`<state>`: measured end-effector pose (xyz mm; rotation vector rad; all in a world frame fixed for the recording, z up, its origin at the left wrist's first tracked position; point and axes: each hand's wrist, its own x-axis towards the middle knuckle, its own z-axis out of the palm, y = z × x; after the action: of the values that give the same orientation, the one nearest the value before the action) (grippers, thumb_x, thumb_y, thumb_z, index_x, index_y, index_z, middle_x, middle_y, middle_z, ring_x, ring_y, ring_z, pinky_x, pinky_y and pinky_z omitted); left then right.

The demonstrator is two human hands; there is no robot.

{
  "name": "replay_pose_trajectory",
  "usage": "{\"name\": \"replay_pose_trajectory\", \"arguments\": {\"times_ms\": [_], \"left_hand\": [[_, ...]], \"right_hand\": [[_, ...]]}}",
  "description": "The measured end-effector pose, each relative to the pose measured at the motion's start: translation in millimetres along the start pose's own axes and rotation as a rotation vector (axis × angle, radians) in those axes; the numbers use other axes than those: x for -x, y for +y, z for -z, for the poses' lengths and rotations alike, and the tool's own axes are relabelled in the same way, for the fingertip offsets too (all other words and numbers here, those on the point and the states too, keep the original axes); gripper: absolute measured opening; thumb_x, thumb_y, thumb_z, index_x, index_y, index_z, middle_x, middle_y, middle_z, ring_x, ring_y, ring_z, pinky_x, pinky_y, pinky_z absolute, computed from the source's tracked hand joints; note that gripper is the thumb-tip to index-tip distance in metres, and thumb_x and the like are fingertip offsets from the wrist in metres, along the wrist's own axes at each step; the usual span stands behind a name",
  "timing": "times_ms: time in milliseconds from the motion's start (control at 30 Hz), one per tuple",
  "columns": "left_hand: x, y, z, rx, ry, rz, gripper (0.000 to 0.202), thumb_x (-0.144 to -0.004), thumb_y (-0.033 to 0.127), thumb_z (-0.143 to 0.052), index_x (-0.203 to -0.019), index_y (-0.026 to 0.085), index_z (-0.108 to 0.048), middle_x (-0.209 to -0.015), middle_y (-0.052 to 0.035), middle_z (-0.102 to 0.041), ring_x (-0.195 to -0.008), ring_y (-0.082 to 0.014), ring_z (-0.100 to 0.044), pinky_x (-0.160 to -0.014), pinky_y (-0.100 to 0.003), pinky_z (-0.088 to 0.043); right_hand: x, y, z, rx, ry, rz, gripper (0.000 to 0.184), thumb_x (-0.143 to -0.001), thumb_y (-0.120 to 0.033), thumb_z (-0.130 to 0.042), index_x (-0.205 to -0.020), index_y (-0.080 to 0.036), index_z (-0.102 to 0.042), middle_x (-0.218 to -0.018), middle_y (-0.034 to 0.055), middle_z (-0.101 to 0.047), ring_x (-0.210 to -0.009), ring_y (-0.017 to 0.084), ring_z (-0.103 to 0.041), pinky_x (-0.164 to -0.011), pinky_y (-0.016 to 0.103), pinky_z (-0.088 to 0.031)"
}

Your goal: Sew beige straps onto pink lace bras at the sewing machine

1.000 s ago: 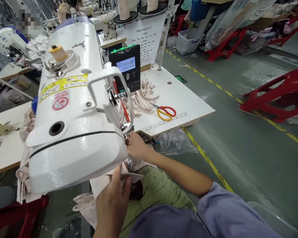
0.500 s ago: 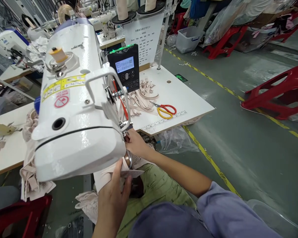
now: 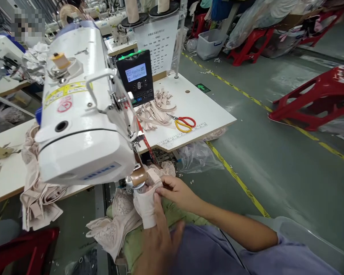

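Observation:
A beige lace bra (image 3: 145,204) hangs below the sewing machine head, its upper part beside the machine's rounded metal and brown arm end (image 3: 138,177). My right hand (image 3: 179,191) pinches the bra's edge between thumb and fingers. Close below it, my left hand (image 3: 160,238) is on the same piece, its index finger along the fabric edge and its thumb apart; it is partly blurred, and some fingers are hidden behind the cloth. More beige lace cups (image 3: 109,231) lie over my lap to the left. The white sewing machine (image 3: 83,126) stands in front of me.
On the white table (image 3: 212,110) lie cut beige straps (image 3: 157,110) and red-and-yellow scissors (image 3: 185,124). A control panel (image 3: 135,78) stands behind the machine. Beige pieces (image 3: 36,183) hang over the left table edge. A red stool (image 3: 312,99) stands on the floor at right.
Both hands have drawn the bra out from under the machine head toward me and to the right. The right hand has left the needle area; more of the bra now shows.

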<state>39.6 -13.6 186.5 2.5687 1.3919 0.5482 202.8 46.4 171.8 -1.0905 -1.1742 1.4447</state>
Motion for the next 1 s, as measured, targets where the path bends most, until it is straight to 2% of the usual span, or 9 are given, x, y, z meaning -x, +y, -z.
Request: {"name": "replay_pose_trajectory", "arguments": {"times_ms": [67, 133, 200, 267, 367, 500, 567, 767, 1000], "left_hand": [[6.7, 1.1, 6.8, 0.260, -0.152, 0.114, 0.076, -0.094, 0.036, -0.054, -0.155, 0.011, -0.016, -0.098, -0.0130, -0.074, -0.081, -0.0249, -0.072, -0.064, -0.031, -0.058], [6.1, -3.3, 19.5, 0.452, -0.206, 0.232, 0.052, -0.096, 0.033, -0.048, -0.145, 0.015, -0.039, -0.069, -0.0015, -0.069, -0.054, -0.0169, -0.063, -0.050, -0.025, -0.051], [-2.1, -8.8, 33.8, 0.461, -0.075, 0.217, 0.036, -0.096, 0.028, -0.047, -0.130, 0.018, -0.052, -0.078, -0.0039, -0.070, -0.067, -0.0169, -0.066, -0.061, -0.026, -0.054], [-15.9, -13.3, 44.3, 0.343, 0.049, 0.053, 0.035, -0.094, 0.024, -0.050, -0.128, 0.018, -0.054, -0.111, -0.0128, -0.069, -0.103, -0.0236, -0.065, -0.089, -0.036, -0.053], [-40.0, -21.8, 46.1, 0.245, -0.108, -0.088, 0.032, -0.093, 0.024, -0.048, -0.121, 0.018, -0.062, -0.115, -0.0153, -0.068, -0.114, -0.0287, -0.060, -0.102, -0.048, -0.043], [-58.6, -43.2, 28.5, 0.669, -0.390, 0.432, 0.039, -0.093, 0.041, -0.047, -0.068, 0.019, -0.066, -0.060, -0.0082, -0.063, -0.069, -0.0248, -0.065, -0.073, -0.037, -0.051], [-58.6, -53.8, 18.3, 0.914, -0.491, 0.571, 0.046, -0.092, 0.050, -0.045, -0.065, 0.019, -0.064, -0.053, -0.0055, -0.059, -0.060, -0.0226, -0.063, -0.064, -0.034, -0.050], [-39.9, -60.3, 3.8, 1.223, -0.412, 0.636, 0.042, -0.088, 0.057, -0.050, -0.074, 0.018, -0.057, -0.050, 0.0065, -0.039, -0.048, -0.0120, -0.044, -0.060, -0.030, -0.048], [-32.0, -53.9, 17.7, 1.108, -0.255, 0.566, 0.033, -0.092, 0.045, -0.053, -0.075, 0.018, -0.061, -0.065, 0.0014, -0.053, -0.062, -0.0125, -0.047, -0.059, -0.023, -0.038]], "right_hand": [[6.8, -0.5, 4.2, -0.158, 0.015, -0.062, 0.036, -0.085, -0.052, -0.065, -0.088, -0.016, -0.064, -0.081, 0.0015, -0.063, -0.073, 0.014, -0.056, -0.065, 0.025, -0.044], [9.0, -3.1, 9.6, -0.253, -0.001, -0.146, 0.040, -0.079, -0.055, -0.070, -0.086, -0.015, -0.065, -0.078, 0.0011, -0.062, -0.068, 0.013, -0.054, -0.061, 0.024, -0.042], [9.0, -8.0, 13.4, -0.296, -0.079, -0.229, 0.044, -0.074, -0.057, -0.074, -0.084, -0.015, -0.065, -0.074, 0.0001, -0.061, -0.064, 0.012, -0.052, -0.059, 0.023, -0.041], [8.5, -14.1, 14.1, -0.259, -0.237, -0.242, 0.044, -0.077, -0.057, -0.071, -0.087, -0.015, -0.066, -0.074, -0.0002, -0.061, -0.065, 0.012, -0.053, -0.061, 0.024, -0.042], [7.8, -19.8, 10.1, 0.126, -0.458, -0.055, 0.029, -0.090, -0.044, -0.059, -0.089, -0.016, -0.068, -0.076, -0.0001, -0.062, -0.070, 0.013, -0.055, -0.065, 0.025, -0.043], [4.2, -9.2, 1.4, 1.016, -0.249, 0.323, 0.024, -0.094, -0.022, -0.051, -0.075, -0.016, -0.065, -0.068, 0.0032, -0.058, -0.062, 0.014, -0.048, -0.056, 0.028, -0.031], [0.8, 0.5, -1.2, 1.210, -0.154, 0.458, 0.025, -0.095, -0.019, -0.048, -0.077, -0.016, -0.065, -0.066, 0.0035, -0.057, -0.059, 0.015, -0.045, -0.054, 0.030, -0.028], [0.6, 6.3, 0.5, 0.993, -0.076, 0.540, 0.019, -0.096, -0.024, -0.050, -0.104, -0.021, -0.067, -0.093, 0.0070, -0.064, -0.087, 0.019, -0.058, -0.075, 0.032, -0.045], [10.1, 7.9, -12.2, 0.797, 0.057, 0.423, 0.025, -0.093, -0.037, -0.059, -0.113, -0.023, -0.065, -0.101, 0.0070, -0.066, -0.092, 0.020, -0.062, -0.078, 0.033, -0.051]]}}
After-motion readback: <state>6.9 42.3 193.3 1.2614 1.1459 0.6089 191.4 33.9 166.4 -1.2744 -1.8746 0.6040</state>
